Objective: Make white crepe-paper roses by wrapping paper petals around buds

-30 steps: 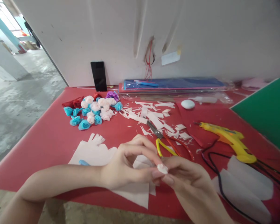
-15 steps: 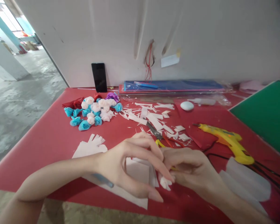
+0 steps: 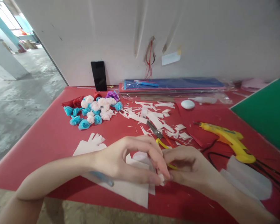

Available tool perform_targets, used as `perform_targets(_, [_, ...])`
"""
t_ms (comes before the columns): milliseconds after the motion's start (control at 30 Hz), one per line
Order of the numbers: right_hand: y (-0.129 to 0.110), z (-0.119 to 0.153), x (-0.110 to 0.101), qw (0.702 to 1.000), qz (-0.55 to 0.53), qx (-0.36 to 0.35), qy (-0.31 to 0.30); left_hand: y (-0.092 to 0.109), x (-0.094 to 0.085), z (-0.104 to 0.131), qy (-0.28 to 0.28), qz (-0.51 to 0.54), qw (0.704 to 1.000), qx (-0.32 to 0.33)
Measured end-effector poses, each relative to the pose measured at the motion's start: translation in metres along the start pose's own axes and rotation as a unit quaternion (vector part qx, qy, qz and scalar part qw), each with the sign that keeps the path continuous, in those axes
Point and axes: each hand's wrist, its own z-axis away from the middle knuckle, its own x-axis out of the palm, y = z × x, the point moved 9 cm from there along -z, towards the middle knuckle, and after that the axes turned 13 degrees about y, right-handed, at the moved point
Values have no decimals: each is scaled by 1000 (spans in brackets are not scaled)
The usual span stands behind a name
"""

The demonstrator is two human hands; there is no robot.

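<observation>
A small white paper flower (image 3: 161, 179) is pinched between the fingertips of my two hands, mostly covered by them. My left hand (image 3: 133, 163) comes from the left, its thumb and index finger closed on the flower's near side. From the right, my right hand (image 3: 189, 168) holds the same flower with its thumb and fingers. Below my left hand lie cut white paper sheets (image 3: 128, 191) and a blue pen (image 3: 104, 178), partly hidden. Behind my hands are scissors (image 3: 155, 129) with red and yellow handles, partly covered by my right hand.
Blue, white, red and purple paper flowers (image 3: 93, 110) sit at the left. White paper scraps (image 3: 155, 119) lie mid-table. A yellow glue gun (image 3: 228, 138) with a dark cord rests at the right, near a green board (image 3: 266, 115). A phone (image 3: 99, 76) leans on the wall.
My left thumb has risen and closed toward my index finger, onto the flower. The flower has shifted slightly up and left and is more hidden. My right hand keeps its hold.
</observation>
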Motion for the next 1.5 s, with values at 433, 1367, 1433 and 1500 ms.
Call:
perform_targets(433, [25,11,8,973,-26,226,-41,20,2,6,-45,-211,965,150])
perform_targets(1367, [32,17,13,959,-33,274,-57,34,19,9,-80,-354,884,295])
perform_targets(1433, [30,16,10,958,-34,282,-34,33,16,9,-66,-334,896,285])
perform_targets(1500, [27,15,7,958,-32,285,-12,31,9,8,-40,-293,922,252])
